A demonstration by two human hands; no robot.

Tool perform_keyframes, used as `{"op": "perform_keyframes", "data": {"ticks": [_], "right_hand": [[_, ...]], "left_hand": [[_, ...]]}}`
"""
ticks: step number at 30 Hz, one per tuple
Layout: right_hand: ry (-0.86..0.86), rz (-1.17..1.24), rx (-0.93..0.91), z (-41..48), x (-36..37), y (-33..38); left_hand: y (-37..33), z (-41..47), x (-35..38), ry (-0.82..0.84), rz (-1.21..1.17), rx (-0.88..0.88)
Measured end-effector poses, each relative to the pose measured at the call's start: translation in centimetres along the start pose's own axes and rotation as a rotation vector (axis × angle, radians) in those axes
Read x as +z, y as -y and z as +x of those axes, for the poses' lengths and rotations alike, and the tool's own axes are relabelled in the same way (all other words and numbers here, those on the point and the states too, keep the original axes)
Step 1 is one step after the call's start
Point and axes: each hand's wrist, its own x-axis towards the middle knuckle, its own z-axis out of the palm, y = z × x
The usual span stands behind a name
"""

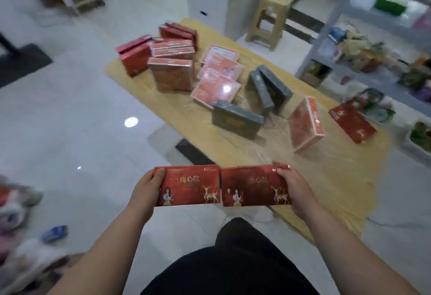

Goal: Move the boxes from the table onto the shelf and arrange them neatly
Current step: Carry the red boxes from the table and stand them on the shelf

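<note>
Clearly early, by the head view: at lower centre the left hand [147, 189] grips the left red box [189, 185] and the right hand [292, 187] grips the right red box [254, 185], edge to edge, off the tabletop [338, 178]. Many other boxes [173, 74] lie there mid-frame, and the shelf [382, 24] stands upper right.

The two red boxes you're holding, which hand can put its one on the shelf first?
Probably the right hand. It grips the right red box, and the grey shelf stands on that side. The left hand, holding the left red box, is farther away.
</note>
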Motion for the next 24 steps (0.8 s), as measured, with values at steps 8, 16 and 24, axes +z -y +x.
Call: {"op": "perform_keyframes", "data": {"ticks": [8,16,24], "right_hand": [[0.415,-0.218,-0.078,0.9,17.8,4.5],[0.933,-0.548,-0.125,0.0,34.7,7.1],[1.479,-0.772,-0.262,-8.4,46.4,9.0]], "left_hand": [[4.4,-5.6,-13.9,-0.424,-0.265,-0.052],[6.2,-14.3,-18.9,-0.952,-0.608,-0.104],[6.4,-24.7,-16.3,-1.486,-0.883,-0.093]]}}
